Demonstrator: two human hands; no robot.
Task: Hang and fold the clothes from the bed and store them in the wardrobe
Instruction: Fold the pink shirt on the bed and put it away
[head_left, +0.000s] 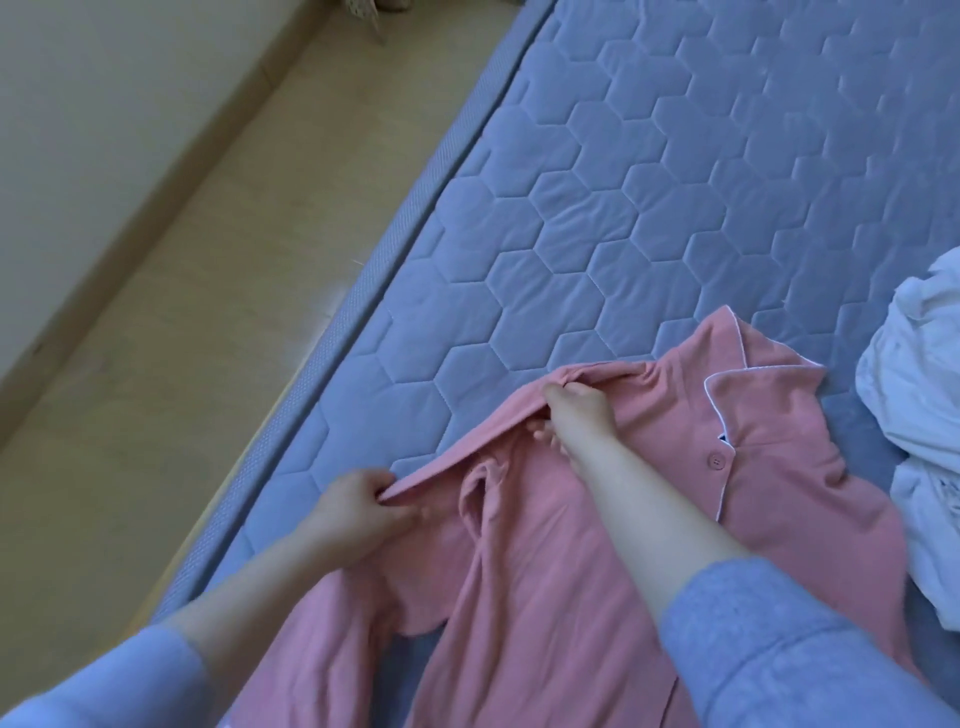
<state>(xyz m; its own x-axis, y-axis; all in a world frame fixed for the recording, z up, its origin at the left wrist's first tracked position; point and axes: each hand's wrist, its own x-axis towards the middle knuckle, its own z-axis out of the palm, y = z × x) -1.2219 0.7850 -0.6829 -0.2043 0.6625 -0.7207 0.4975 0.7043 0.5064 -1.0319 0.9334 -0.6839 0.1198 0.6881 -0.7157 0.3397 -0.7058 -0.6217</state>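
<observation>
Both hands, left hand (358, 512) and right hand (574, 410), pinched the soft pink button-up pyjama shirt (779, 467) on the grey quilted bed (623, 182), barely folded. White crumpled clothes (919, 415) on the right waited.

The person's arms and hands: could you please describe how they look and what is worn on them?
Both arms wear soft blue-grey long sleeves, the left sleeve and right sleeve pushed up so the forearms are bare. The left hand and right hand are bare: no gloves, rings or watch visible.

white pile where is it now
Head view: the white pile lies on the mattress at the far right edge, just right of the pink shirt.
</observation>
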